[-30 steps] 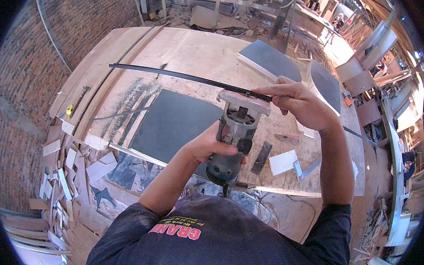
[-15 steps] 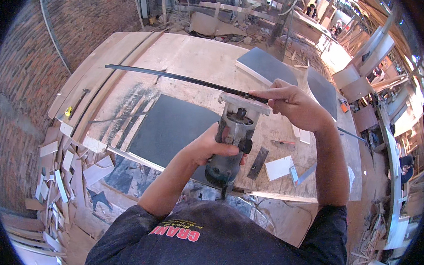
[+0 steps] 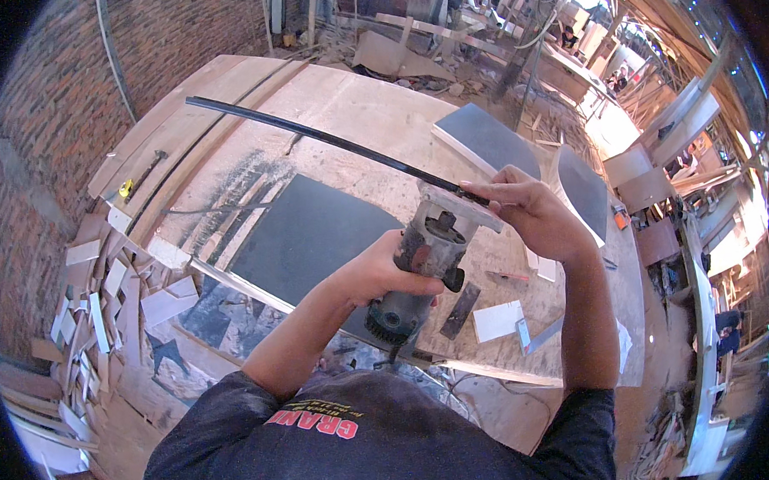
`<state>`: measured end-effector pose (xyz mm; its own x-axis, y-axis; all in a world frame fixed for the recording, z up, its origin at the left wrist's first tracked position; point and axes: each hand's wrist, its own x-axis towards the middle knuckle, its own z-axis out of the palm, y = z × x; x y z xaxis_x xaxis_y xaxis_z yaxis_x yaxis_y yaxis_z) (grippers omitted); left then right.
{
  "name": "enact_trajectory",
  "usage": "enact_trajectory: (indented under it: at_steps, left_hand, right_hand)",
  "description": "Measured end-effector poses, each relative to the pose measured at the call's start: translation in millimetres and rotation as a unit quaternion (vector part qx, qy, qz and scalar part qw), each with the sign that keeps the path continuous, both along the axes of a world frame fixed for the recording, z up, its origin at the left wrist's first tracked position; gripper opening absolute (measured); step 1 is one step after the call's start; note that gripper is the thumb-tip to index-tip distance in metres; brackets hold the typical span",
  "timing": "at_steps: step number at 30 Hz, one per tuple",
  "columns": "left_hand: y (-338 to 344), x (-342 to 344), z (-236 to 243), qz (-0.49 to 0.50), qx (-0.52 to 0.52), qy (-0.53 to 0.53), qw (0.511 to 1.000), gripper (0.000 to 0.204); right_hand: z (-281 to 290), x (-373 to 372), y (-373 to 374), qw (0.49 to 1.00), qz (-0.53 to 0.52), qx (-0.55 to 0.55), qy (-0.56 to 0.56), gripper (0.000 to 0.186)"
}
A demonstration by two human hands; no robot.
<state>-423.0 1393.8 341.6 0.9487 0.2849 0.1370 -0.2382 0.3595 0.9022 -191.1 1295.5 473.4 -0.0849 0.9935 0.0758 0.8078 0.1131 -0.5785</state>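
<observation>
Your left hand (image 3: 377,271) is wrapped tight around the body of the trim router (image 3: 421,268), which you hold lifted off the surface (image 3: 352,111), base plate tilted up and away from you. Your right hand (image 3: 535,215) pinches the near end of the long black strip (image 3: 327,143) against that base plate; the strip runs away to the upper left, in the air above the boards.

Progress, judged: strip and router are only being brought together; no cut shows on the strip. The dark panel (image 3: 306,235) lies flat below, untouched by either hand.

Room: open board lies left of and beyond the panel. The near edge is crowded with a white card (image 3: 497,321) and small offcuts. Scrap wood (image 3: 109,289) piles past the left edge.
</observation>
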Motion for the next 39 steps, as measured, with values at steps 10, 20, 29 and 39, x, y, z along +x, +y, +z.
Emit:
enact_trajectory:
  at_steps: [10, 20, 29, 39]
  left_hand:
    - [0.8, 5.4, -0.7, 0.006, 0.018, 0.025, 0.999, 0.053]
    - [4.3, 9.3, 1.1, 0.018, 0.071, 0.012, 0.997, 0.064]
    - [2.7, 8.1, 4.5, 0.045, 0.149, 0.024, 0.988, 0.063]
    - [-2.3, 7.5, 12.0, 0.027, 0.112, 0.001, 0.993, 0.067]
  right_hand:
    - [-5.1, 5.5, -4.7, 0.999, 0.003, 0.025, 0.019, 0.049]
    - [4.8, -2.0, -13.7, 0.998, -0.009, 0.062, 0.002, 0.047]
    - [3.3, -4.0, -21.1, 0.995, -0.005, 0.096, -0.015, 0.047]
    - [0.2, 1.3, -27.6, 0.993, 0.01, 0.106, -0.056, 0.047]
